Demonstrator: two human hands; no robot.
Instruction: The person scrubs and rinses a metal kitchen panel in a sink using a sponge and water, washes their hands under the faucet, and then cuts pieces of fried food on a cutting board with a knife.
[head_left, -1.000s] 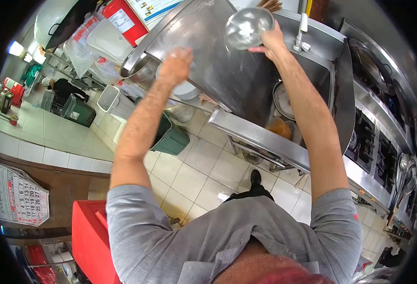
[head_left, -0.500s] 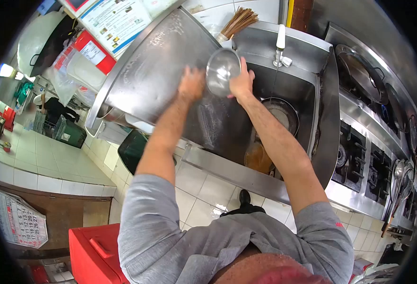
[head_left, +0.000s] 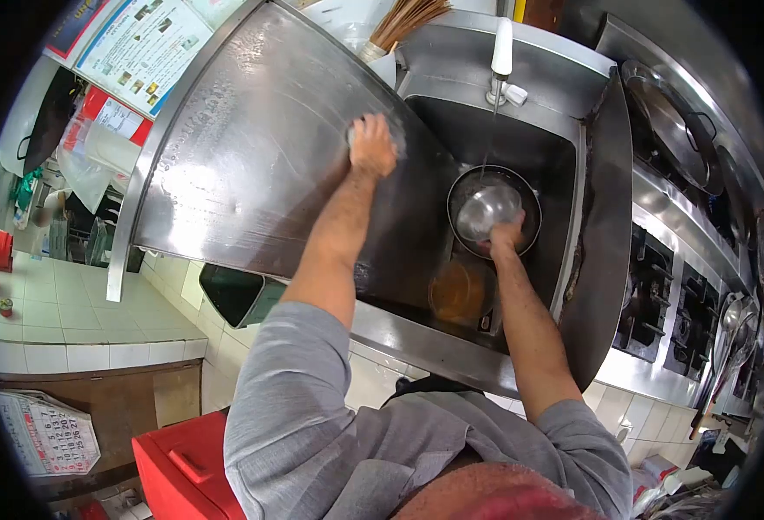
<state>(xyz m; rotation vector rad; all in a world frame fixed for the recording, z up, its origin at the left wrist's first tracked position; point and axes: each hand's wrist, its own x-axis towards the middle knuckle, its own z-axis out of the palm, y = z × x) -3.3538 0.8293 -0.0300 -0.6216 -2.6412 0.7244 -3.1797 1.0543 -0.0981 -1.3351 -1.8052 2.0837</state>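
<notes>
My left hand (head_left: 373,146) presses on the wet steel drainboard (head_left: 252,165), fingers curled over a pale pad (head_left: 398,137) whose edges show at its sides. My right hand (head_left: 507,234) grips the rim of a round metal bowl (head_left: 487,211). That bowl is down in a dark-rimmed pan (head_left: 458,232) in the sink (head_left: 538,143), and the pan's contents are partly hidden by it. Water runs from the tap (head_left: 502,52) into the pan. Nearer me in the sink lies a container with orange-brown liquid (head_left: 458,290).
A bundle of thin sticks (head_left: 408,24) stands behind the sink. A steel partition (head_left: 609,225) separates the sink from the stove burners (head_left: 650,286) on the right. Ladles (head_left: 728,325) lie beside the stove. A red bin (head_left: 187,468) is at my lower left.
My right hand has lowered the bowl from over the drainboard's edge into the pan under the tap. My left hand has shifted slightly on the drainboard. The camera view has shifted.
</notes>
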